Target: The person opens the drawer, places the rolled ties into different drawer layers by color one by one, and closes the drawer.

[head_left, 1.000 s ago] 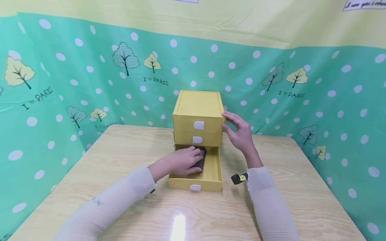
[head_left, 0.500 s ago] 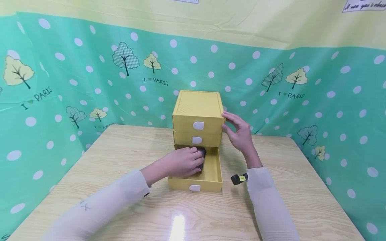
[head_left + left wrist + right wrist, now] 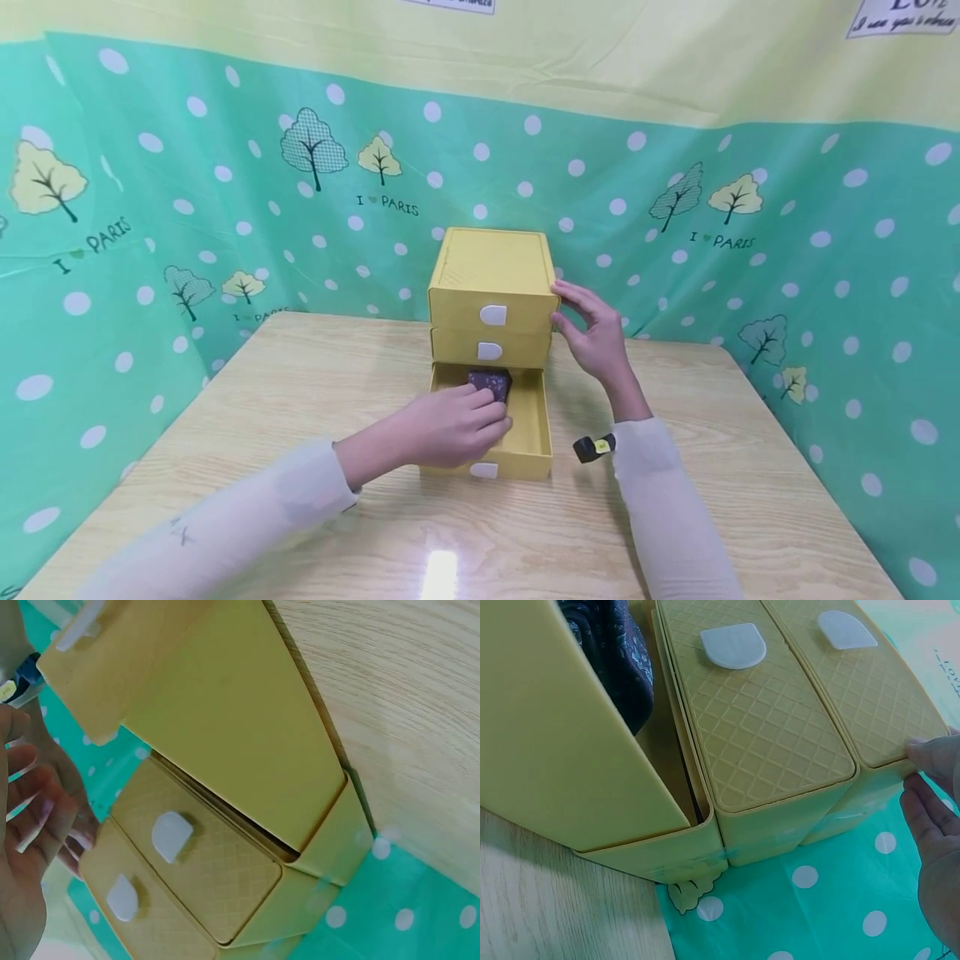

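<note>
Over the pulled-out bottom drawer [image 3: 534,417] hovers my left hand [image 3: 453,423]. Its fingers are loosely bent; spread fingers with nothing between them show in the left wrist view. Just beyond the fingertips, inside the drawer, lies a dark patterned item [image 3: 491,382] that looks like folded cloth. The left hand covers its near part in the head view. From over the drawer wall, the right wrist view shows a dark rounded bulge [image 3: 622,660] of it. My right hand [image 3: 597,333] rests nearly straight fingers and thumb against the right front corner of the yellow drawer cabinet [image 3: 495,262].
The two upper drawers [image 3: 457,310] are closed and have white tabs. A light wood table [image 3: 675,500] carries the cabinet. Behind it hangs a green dotted cloth [image 3: 420,158]. A black wrist camera [image 3: 592,449] sits at the right cuff.
The left hand has drawn back toward the drawer's front, its forearm shifting left and down. More of the dark patterned item's far end shows. The right hand stays at the cabinet corner.
</note>
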Demonstrator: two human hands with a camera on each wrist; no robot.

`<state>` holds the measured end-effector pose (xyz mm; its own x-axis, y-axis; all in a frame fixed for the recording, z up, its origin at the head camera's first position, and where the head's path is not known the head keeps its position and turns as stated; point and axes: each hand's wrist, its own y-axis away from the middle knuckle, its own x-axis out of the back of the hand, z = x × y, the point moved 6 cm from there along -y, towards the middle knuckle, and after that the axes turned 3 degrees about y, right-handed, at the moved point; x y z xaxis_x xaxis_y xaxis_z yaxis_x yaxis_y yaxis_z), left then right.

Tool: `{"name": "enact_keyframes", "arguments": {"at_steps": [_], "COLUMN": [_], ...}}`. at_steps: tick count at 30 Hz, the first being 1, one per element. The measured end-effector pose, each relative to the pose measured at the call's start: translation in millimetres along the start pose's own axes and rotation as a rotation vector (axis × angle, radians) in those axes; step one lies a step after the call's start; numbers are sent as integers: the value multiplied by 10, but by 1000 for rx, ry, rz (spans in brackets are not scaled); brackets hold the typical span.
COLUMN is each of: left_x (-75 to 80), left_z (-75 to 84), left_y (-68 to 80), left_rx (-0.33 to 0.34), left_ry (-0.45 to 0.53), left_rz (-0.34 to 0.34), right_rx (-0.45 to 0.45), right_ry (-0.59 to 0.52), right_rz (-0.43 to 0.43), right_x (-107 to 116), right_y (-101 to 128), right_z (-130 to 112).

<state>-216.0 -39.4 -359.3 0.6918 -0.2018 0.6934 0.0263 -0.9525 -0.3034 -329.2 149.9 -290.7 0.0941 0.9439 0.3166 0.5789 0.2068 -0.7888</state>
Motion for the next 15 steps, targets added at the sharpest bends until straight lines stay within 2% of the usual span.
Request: {"name": "enact_keyframes", "arguments": {"at_steps": [4, 10, 15], "left_x": [49, 26, -16], "left_z": [105, 294, 416], "left_y": [3, 41, 87], "left_rx": [-47, -109, -149], "left_ry": [-22, -50, -54], "left_rz": [17, -66, -63], "right_rx": [-2, 2, 4], "right_ry": [3, -11, -11], "right_rz": [0, 2, 2], "right_x": [0, -2, -3], "right_y": [2, -1, -1], "right_z": [0, 9, 3]}}
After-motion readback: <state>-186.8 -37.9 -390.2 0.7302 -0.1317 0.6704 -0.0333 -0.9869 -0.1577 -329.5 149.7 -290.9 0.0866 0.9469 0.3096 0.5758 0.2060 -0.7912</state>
